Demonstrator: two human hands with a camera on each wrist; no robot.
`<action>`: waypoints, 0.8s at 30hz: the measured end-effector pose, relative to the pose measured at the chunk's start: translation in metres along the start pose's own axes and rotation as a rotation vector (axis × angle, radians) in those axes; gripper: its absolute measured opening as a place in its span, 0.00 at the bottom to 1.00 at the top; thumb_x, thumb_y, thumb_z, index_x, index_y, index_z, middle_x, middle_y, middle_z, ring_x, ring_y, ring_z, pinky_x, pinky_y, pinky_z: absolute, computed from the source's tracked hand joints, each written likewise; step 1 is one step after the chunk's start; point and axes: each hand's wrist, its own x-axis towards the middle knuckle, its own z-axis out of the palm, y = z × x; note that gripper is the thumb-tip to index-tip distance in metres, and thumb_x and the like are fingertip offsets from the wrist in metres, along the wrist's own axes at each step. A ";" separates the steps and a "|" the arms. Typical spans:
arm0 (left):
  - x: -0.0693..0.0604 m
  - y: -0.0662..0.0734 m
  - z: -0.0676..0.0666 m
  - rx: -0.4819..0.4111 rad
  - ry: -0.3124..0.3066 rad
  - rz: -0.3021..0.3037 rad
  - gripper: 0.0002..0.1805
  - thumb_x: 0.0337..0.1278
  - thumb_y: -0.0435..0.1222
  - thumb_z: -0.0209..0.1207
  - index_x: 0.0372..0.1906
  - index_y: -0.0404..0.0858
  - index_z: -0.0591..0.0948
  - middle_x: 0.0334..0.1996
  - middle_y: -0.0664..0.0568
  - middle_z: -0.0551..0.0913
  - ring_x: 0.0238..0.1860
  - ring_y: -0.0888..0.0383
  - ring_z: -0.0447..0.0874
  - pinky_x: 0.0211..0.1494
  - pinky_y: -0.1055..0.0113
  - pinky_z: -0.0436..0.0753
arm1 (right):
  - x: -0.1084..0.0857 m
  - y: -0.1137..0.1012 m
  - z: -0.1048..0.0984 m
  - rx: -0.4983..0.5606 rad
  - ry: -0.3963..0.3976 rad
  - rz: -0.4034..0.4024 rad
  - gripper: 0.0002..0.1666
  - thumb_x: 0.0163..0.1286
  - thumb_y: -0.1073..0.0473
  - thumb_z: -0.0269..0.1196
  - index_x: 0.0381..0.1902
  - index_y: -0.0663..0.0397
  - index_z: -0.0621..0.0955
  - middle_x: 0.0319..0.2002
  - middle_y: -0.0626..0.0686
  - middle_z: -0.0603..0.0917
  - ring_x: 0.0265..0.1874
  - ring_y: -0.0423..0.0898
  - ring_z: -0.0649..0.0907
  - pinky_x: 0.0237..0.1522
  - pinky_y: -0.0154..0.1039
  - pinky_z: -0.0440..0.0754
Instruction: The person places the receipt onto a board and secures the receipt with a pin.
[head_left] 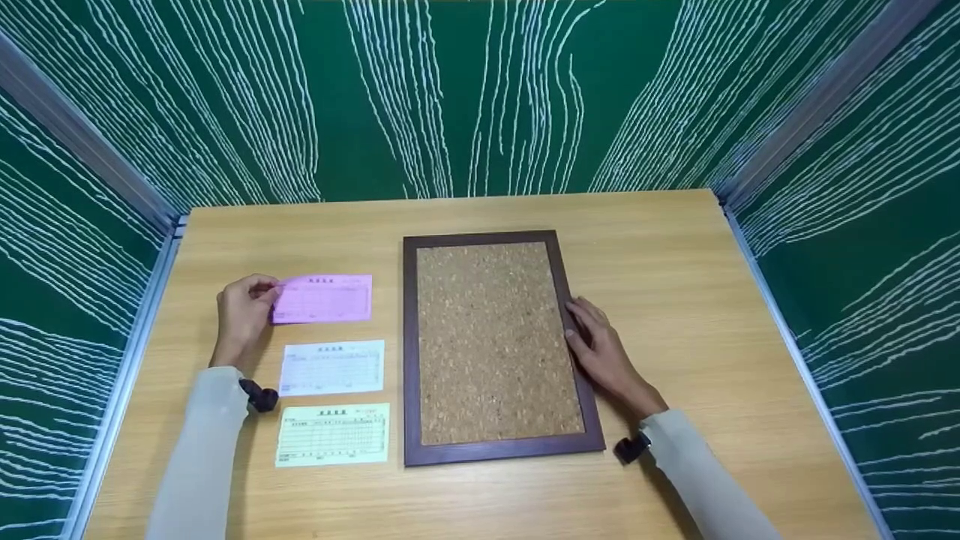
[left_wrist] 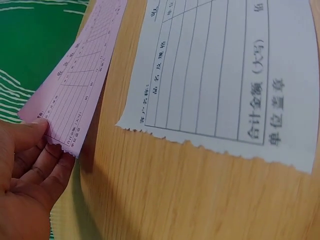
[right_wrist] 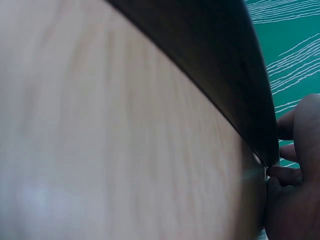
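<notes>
A pink printed receipt slip (head_left: 324, 298) lies left of a dark-framed cork board (head_left: 498, 345). Thumb and fingers of my left hand (head_left: 246, 309) pinch the slip at its left end, and in the left wrist view that torn end (left_wrist: 75, 100) is lifted off the table. A white slip (head_left: 333, 367) and a pale green slip (head_left: 333, 435) lie flat below it in the head view. Against the right edge of the board's frame rests my right hand (head_left: 606, 352), its fingers loosely extended. In the right wrist view the dark frame side (right_wrist: 220, 60) partly hides those fingers (right_wrist: 287, 175).
The wooden table (head_left: 712, 300) carries all of this. Green walls (head_left: 517, 97) with wavy white lines stand behind and on both sides, with metal posts (head_left: 817, 105) at the corners. Small black devices (head_left: 259, 395) sit at both wrists.
</notes>
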 end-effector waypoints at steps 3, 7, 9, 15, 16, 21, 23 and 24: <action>-0.001 0.002 -0.001 -0.014 -0.001 -0.025 0.11 0.79 0.29 0.64 0.56 0.29 0.89 0.53 0.36 0.90 0.47 0.53 0.85 0.43 0.78 0.80 | 0.000 0.000 0.000 0.006 -0.004 0.005 0.31 0.85 0.67 0.59 0.81 0.66 0.71 0.84 0.68 0.63 0.86 0.65 0.59 0.85 0.65 0.55; -0.001 0.005 -0.002 -0.026 -0.005 -0.053 0.12 0.79 0.30 0.64 0.58 0.30 0.89 0.55 0.37 0.89 0.50 0.54 0.85 0.46 0.78 0.81 | -0.001 0.001 0.000 0.011 -0.001 -0.002 0.31 0.84 0.67 0.59 0.81 0.67 0.71 0.84 0.69 0.63 0.85 0.66 0.59 0.85 0.67 0.54; -0.001 0.005 -0.003 -0.026 -0.005 -0.063 0.12 0.79 0.30 0.64 0.58 0.31 0.89 0.55 0.38 0.89 0.50 0.54 0.85 0.47 0.77 0.81 | -0.001 0.002 0.001 0.011 0.003 -0.009 0.31 0.84 0.67 0.60 0.81 0.67 0.71 0.84 0.70 0.63 0.85 0.67 0.60 0.84 0.67 0.55; -0.001 0.008 -0.005 -0.052 -0.008 -0.096 0.12 0.79 0.30 0.64 0.59 0.32 0.88 0.54 0.41 0.88 0.49 0.57 0.83 0.47 0.76 0.81 | -0.001 0.003 0.001 0.006 0.015 -0.024 0.31 0.84 0.67 0.60 0.80 0.68 0.71 0.83 0.70 0.64 0.85 0.68 0.60 0.84 0.68 0.55; -0.001 0.009 -0.005 -0.058 -0.002 -0.092 0.12 0.79 0.30 0.65 0.58 0.32 0.89 0.53 0.41 0.88 0.47 0.58 0.83 0.46 0.77 0.81 | -0.001 0.003 0.001 0.009 0.014 -0.024 0.31 0.84 0.67 0.60 0.80 0.68 0.71 0.84 0.70 0.64 0.85 0.69 0.60 0.84 0.69 0.55; -0.001 0.011 -0.005 -0.072 0.048 -0.052 0.11 0.76 0.30 0.67 0.54 0.29 0.90 0.49 0.41 0.90 0.41 0.62 0.83 0.43 0.78 0.80 | 0.001 0.002 0.001 0.022 0.001 -0.009 0.31 0.85 0.65 0.59 0.81 0.68 0.70 0.84 0.70 0.62 0.85 0.69 0.58 0.84 0.70 0.54; -0.001 0.013 -0.006 -0.077 0.054 -0.053 0.11 0.76 0.30 0.67 0.55 0.29 0.90 0.49 0.41 0.90 0.41 0.62 0.82 0.43 0.78 0.81 | 0.001 0.001 0.001 0.021 -0.001 -0.005 0.31 0.85 0.65 0.58 0.81 0.68 0.70 0.84 0.70 0.62 0.85 0.69 0.58 0.84 0.70 0.54; -0.001 0.013 -0.006 -0.080 0.052 -0.058 0.11 0.76 0.30 0.67 0.55 0.29 0.89 0.49 0.41 0.90 0.41 0.62 0.82 0.43 0.78 0.81 | 0.001 0.001 0.001 0.020 0.000 -0.002 0.31 0.85 0.65 0.58 0.81 0.68 0.70 0.84 0.70 0.62 0.85 0.69 0.58 0.84 0.70 0.54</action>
